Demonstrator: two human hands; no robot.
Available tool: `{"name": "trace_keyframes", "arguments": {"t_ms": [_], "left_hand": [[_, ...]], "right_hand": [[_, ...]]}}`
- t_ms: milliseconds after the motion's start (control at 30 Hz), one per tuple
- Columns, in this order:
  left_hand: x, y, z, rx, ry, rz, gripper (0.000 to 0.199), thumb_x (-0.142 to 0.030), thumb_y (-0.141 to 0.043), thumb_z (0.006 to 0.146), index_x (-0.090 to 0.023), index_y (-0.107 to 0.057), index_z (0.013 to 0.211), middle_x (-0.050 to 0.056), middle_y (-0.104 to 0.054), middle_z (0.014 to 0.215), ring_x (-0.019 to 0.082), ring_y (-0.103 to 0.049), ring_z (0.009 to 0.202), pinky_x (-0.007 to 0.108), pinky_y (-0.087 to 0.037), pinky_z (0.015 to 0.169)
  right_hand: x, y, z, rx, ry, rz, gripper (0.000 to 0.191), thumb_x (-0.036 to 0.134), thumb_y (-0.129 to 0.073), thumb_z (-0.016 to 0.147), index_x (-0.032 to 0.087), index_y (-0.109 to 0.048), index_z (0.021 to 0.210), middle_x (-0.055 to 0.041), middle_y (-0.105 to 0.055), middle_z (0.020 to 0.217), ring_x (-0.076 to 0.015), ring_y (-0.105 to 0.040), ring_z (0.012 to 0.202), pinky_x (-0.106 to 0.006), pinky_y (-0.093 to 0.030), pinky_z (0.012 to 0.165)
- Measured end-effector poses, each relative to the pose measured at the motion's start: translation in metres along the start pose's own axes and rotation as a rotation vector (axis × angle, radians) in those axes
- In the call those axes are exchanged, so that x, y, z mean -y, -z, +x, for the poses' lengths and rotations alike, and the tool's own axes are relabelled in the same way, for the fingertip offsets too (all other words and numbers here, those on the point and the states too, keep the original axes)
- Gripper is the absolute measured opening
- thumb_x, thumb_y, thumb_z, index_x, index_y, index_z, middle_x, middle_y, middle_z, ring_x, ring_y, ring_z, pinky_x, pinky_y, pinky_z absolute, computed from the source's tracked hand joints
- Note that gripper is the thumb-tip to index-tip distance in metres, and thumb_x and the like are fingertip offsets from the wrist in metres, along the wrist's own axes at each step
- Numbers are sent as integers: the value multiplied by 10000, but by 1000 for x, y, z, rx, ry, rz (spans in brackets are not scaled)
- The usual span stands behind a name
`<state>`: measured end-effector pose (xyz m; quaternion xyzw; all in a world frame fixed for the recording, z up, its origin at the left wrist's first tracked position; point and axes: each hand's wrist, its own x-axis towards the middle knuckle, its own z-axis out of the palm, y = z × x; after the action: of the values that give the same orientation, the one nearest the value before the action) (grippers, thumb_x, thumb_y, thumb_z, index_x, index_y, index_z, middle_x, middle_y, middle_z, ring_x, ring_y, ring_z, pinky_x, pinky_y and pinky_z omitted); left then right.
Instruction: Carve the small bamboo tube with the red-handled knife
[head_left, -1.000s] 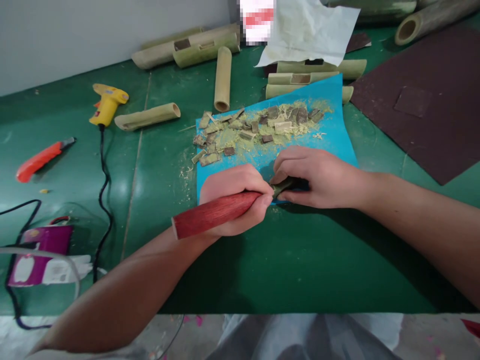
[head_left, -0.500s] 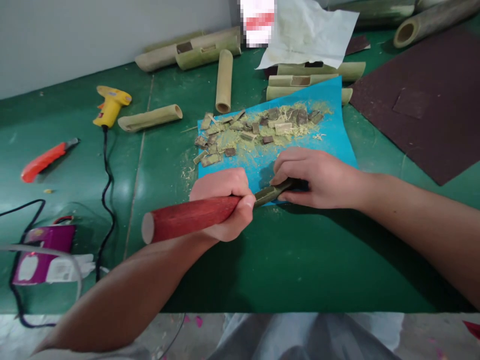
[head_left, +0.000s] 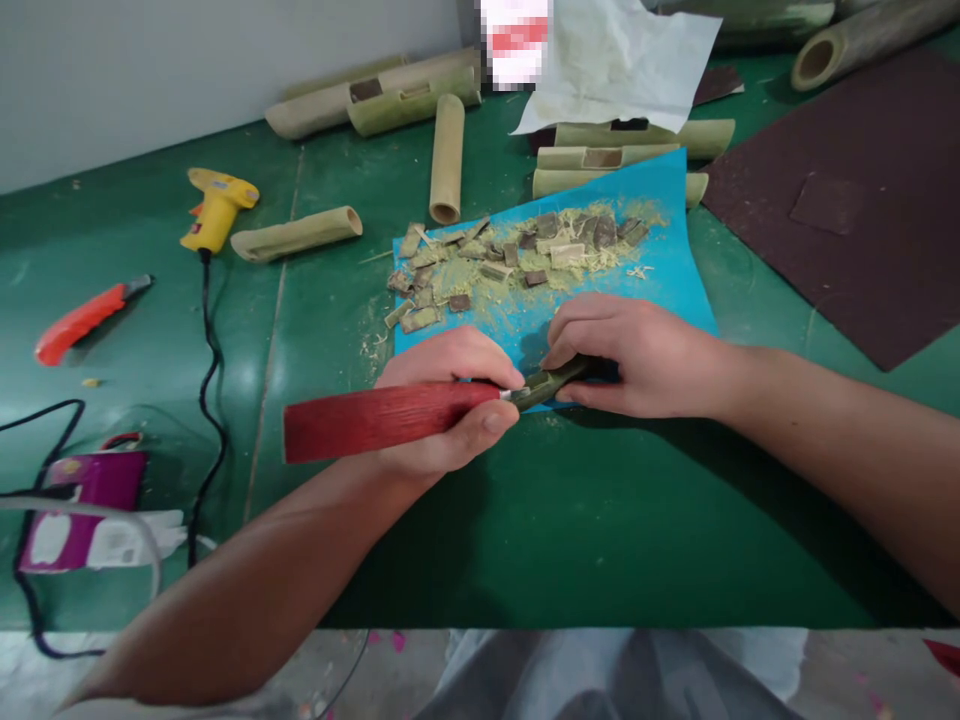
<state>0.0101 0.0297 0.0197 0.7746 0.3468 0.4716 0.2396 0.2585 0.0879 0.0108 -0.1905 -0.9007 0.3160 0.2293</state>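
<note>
My left hand (head_left: pixel 450 400) is closed around the thick red wooden handle of a chisel (head_left: pixel 390 418). Between thumb and forefinger a short bit of its metal shows at the front of the handle; the tip cannot be made out. The metal meets the left end of a thin dark green bamboo piece (head_left: pixel 551 382), which has a slot cut in its upper side. My right hand (head_left: pixel 630 355) pinches this bamboo from the right, hiding its far end. Both hands are over the near edge of a blue sheet (head_left: pixel 660 270) strewn with bamboo chips (head_left: pixel 568 256) and shavings.
At the left lie a yellow glue gun (head_left: pixel 219 208), an orange-handled utility knife (head_left: pixel 90 318) and a purple box (head_left: pixel 105 490) amid cords. Bamboo tubes (head_left: pixel 446 160) and white paper (head_left: pixel 615 70) are at the back. Dark brown sheet (head_left: pixel 840 210) covers the right side.
My left hand has turned the chisel, so its handle shows side-on and its round butt is out of sight. Thumb and forefinger have shifted, baring some metal. My right hand keeps its place.
</note>
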Motion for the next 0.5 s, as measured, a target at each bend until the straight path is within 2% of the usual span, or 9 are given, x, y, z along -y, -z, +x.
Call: {"name": "trace_keyframes", "arguments": {"t_ms": [100,500], "left_hand": [[-4,1,4,37,-28,-87,390,-597,-727,976,-214,-758,911,36,-778,807,151,-727,719,286,-608,689],[-11,-3,9,97,28,-27,303,-533,-713,1002,-242,-754,928,48,-800,850,178,-754,767,333,-645,722]], "right_hand": [[0,0,0,2,4,4,67,263,-703,959,202,-703,985,-93,-720,1001,-257,-678,982,-393,-523,859],[0,-1,0,5,0,-6,74,275,-697,969,211,-709,1005,-84,-724,1005,-243,-681,993,-372,-521,858]]}}
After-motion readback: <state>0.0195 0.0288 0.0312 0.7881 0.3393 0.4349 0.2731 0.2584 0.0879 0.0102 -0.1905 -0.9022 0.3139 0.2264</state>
